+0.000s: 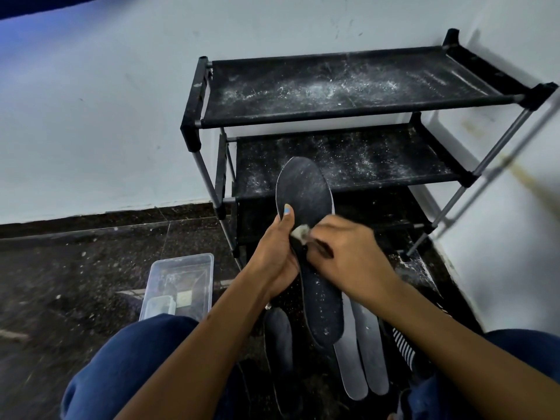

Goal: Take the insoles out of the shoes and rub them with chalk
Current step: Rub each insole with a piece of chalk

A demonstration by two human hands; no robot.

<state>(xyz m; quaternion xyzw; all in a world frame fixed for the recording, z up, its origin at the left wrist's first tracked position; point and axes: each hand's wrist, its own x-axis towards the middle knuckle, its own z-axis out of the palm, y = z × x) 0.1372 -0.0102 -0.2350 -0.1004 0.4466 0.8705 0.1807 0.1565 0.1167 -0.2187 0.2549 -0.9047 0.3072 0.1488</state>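
We see, near the centre of the frame, our left hand (pixel 280 256) gripping a dark insole (pixel 309 237) along its left edge, the thumb laid up the front face and the other fingers hidden behind it. The insole stands nearly upright, its rounded toe end pointing toward the upper middle of the frame and its heel end reaching down toward the lower centre; its dark face is flecked with white dust. Just right of centre, our right hand (pixel 348 253) pinches a small whitish piece of chalk (pixel 300 232) in curled fingertips and presses it against the insole's face, right beside the left thumb. Below the held insole, in the lower centre, lie more insoles on the dark speckled floor (pixel 75 268): two pale grey ones (pixel 362 359) side by side, and a darker one (pixel 280 338) to their left. A striped black-and-white item (pixel 404 348) shows at the lower right, too cut off to identify. At the left of centre, low in the frame, a clear plastic box (pixel 178 286) sits on the floor with small objects inside that we cannot make out. A black shoe rack (pixel 348 86) with chalk-dusted fabric shelves fills the upper right, standing against a pale wall (pixel 91 101). Our knees in blue trousers (pixel 130 359) frame the bottom corners.
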